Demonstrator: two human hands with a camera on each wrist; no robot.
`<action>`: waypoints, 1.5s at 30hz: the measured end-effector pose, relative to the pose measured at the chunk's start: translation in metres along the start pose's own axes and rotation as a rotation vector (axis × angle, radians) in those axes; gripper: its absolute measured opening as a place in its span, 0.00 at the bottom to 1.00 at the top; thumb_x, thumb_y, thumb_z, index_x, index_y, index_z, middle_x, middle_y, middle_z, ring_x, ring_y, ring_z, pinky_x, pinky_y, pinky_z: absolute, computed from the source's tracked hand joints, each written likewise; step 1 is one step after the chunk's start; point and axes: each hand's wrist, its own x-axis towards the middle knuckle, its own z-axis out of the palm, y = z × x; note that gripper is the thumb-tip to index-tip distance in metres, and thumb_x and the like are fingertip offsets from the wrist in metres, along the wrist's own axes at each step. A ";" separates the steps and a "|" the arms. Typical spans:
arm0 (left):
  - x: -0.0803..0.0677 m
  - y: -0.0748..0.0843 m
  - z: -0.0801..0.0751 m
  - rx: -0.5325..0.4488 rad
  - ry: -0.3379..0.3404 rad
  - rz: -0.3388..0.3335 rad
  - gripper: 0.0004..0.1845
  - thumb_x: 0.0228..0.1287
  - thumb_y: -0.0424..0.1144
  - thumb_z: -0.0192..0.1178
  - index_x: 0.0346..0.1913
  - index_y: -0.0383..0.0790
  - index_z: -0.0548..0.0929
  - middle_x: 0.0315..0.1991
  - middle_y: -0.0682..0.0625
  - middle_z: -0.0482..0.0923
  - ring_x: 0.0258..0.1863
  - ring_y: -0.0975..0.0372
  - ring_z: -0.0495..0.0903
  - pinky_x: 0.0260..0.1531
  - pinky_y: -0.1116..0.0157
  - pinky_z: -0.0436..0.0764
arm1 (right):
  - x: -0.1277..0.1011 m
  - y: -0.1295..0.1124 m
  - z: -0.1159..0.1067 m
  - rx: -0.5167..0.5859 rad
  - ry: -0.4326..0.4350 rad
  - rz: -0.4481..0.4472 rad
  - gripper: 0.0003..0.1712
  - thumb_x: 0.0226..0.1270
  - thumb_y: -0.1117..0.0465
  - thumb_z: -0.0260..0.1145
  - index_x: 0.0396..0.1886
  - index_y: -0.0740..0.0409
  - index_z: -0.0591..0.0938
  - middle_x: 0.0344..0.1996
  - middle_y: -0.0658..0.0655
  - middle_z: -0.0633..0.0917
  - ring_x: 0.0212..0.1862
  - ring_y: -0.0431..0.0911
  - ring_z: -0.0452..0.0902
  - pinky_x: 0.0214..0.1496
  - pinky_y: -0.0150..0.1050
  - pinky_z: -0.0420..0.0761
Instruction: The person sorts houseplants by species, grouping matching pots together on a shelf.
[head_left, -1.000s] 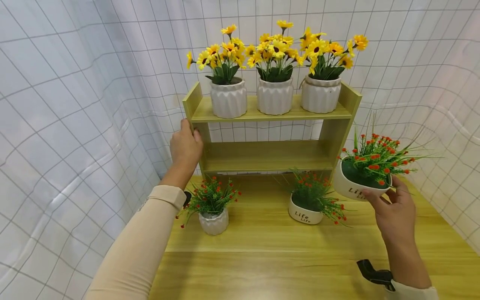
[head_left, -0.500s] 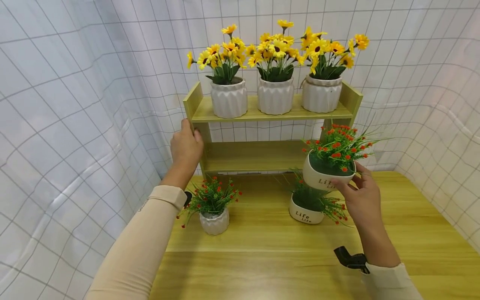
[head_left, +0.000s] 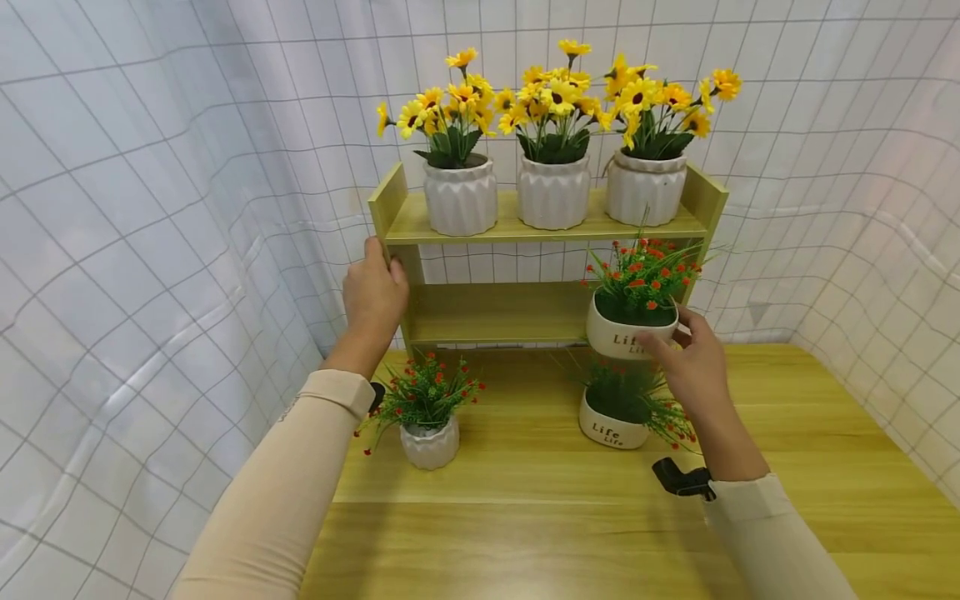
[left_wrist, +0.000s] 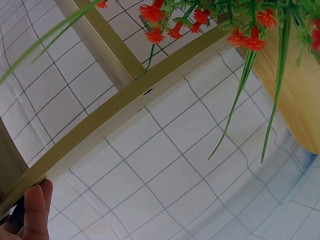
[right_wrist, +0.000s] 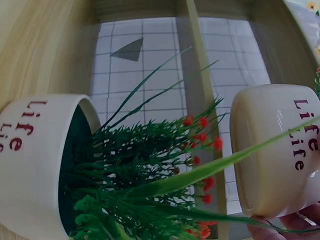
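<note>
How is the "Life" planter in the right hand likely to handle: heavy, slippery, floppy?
Probably fairly light: the right hand alone holds the Life planter above the table. Its wall may be slippery, given the sheen in the right wrist view. The greenery would likely flex, being thin and splayed beyond the rim.

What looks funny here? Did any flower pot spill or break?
Nothing looks spilled or broken. The right hand holds one Life pot up in the air. One small oddity: the rightmost yellow-flower pot has a string at its neck, while none shows on the other two yellow-flower pots.
</note>
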 end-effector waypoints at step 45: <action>-0.001 0.000 -0.001 -0.004 -0.010 0.010 0.12 0.76 0.39 0.49 0.49 0.32 0.70 0.34 0.28 0.80 0.34 0.34 0.82 0.31 0.42 0.78 | 0.053 0.001 0.023 -0.151 0.000 -0.050 0.38 0.74 0.42 0.58 0.74 0.59 0.64 0.65 0.67 0.74 0.65 0.63 0.69 0.64 0.58 0.68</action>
